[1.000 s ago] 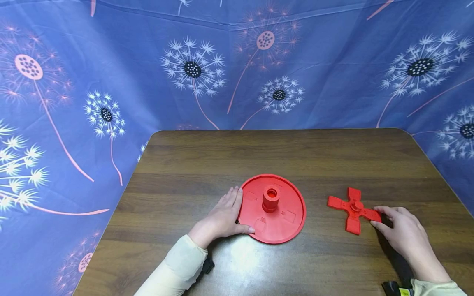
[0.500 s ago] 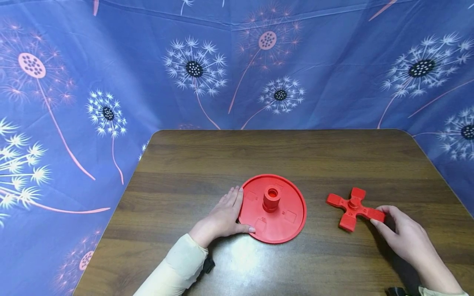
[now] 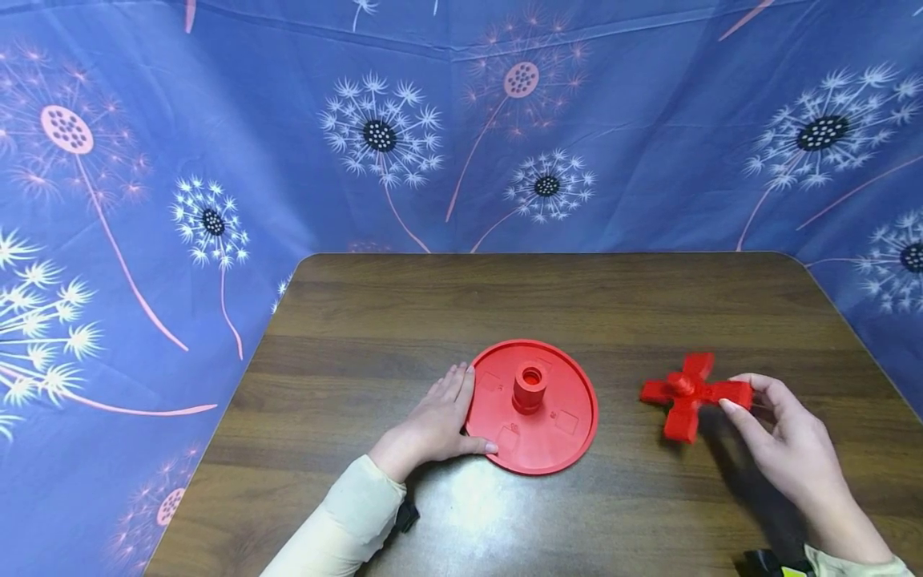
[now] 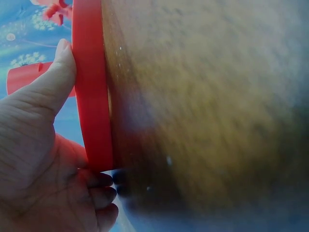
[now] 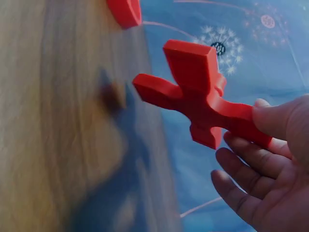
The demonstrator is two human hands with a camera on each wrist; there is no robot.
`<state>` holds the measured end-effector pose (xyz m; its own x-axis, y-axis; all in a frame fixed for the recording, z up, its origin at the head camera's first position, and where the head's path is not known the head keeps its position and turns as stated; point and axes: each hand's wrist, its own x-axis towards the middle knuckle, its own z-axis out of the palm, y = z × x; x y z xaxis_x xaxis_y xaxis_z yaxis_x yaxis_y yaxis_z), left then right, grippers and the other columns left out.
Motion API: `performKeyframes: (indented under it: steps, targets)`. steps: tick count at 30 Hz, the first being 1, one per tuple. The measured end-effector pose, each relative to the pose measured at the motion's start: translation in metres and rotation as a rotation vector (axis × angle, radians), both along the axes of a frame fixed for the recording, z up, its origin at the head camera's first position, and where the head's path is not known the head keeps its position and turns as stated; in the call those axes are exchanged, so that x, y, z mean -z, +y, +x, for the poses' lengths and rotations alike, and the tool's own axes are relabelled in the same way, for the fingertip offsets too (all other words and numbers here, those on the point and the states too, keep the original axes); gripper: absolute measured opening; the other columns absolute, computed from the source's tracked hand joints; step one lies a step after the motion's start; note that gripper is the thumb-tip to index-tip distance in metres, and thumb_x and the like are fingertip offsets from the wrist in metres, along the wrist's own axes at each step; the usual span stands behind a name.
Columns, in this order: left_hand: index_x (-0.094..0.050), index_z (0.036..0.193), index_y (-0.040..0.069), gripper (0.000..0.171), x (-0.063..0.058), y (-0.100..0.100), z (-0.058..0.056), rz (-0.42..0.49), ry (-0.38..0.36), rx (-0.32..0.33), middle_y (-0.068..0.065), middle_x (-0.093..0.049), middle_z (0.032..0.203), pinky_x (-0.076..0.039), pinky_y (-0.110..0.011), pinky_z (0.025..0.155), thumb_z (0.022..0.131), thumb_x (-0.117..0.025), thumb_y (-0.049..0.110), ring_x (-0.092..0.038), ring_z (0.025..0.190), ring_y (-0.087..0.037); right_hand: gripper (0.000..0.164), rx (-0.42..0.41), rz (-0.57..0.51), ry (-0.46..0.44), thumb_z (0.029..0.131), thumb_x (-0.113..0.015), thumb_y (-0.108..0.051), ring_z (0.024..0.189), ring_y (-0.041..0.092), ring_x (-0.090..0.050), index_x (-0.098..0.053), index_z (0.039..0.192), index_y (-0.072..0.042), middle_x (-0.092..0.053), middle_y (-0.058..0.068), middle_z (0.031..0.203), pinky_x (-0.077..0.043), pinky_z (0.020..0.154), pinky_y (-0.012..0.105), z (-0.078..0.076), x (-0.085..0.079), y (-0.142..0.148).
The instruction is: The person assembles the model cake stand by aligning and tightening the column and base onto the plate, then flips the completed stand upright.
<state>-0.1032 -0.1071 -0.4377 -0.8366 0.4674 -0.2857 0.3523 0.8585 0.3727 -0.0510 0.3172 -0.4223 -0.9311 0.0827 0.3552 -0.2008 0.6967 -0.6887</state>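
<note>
Your left thumb hides a bit of the rim of the red round base [image 3: 548, 449], whose floor markings are too small to read. Your right hand [image 3: 789, 457] covers part of one arm of the red four-armed cross [image 3: 681, 393]. Both wrist views cut off the base at the top (the tabletop [image 5: 53, 96] there is blurred).

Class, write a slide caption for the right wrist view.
Right hand holding a red cross by one end, above the table.
</note>
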Motion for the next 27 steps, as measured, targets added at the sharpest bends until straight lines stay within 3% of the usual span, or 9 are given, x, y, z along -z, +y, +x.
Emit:
performKeyframes:
  steps: [6, 20, 27]
  targets:
    - [-0.009, 0.156, 0.001, 0.117, 0.001, 0.0, 0.0, -0.003, 0.003, -0.005, -0.017, -0.01, 0.162, -0.016, -0.043, 0.119, 0.078, -0.068, 0.066, -0.006, 0.149, -0.029, 0.037, 0.023, -0.087, 0.038, 0.083, -0.071, 0.008, 0.087, -0.019, -0.055, -0.058, 0.117, 0.003, -0.058, -0.033, 0.097, -0.041, 0.075, -0.001, -0.001, -0.013, -0.018]
    - [-0.009, 0.156, 0.001, 0.117, 0.0, -0.001, -0.001, -0.031, 0.001, 0.009, -0.017, -0.01, 0.162, -0.017, -0.043, 0.118, 0.078, -0.066, 0.067, -0.007, 0.149, -0.029, 0.039, -0.116, -0.194, 0.05, 0.081, -0.07, 0.013, 0.09, -0.003, -0.061, -0.06, 0.117, 0.004, -0.068, -0.014, 0.097, -0.046, 0.077, 0.006, -0.011, -0.032, -0.07]
    - [-0.011, 0.155, -0.002, 0.116, 0.002, -0.002, -0.002, -0.035, 0.043, 0.029, -0.02, -0.013, 0.16, -0.018, -0.043, 0.118, 0.079, -0.066, 0.067, -0.01, 0.148, -0.032, 0.042, -0.191, -0.198, 0.063, 0.078, -0.074, 0.013, 0.088, 0.0, -0.063, -0.063, 0.116, -0.001, -0.069, -0.006, 0.094, -0.046, 0.079, 0.007, -0.023, -0.036, -0.094]
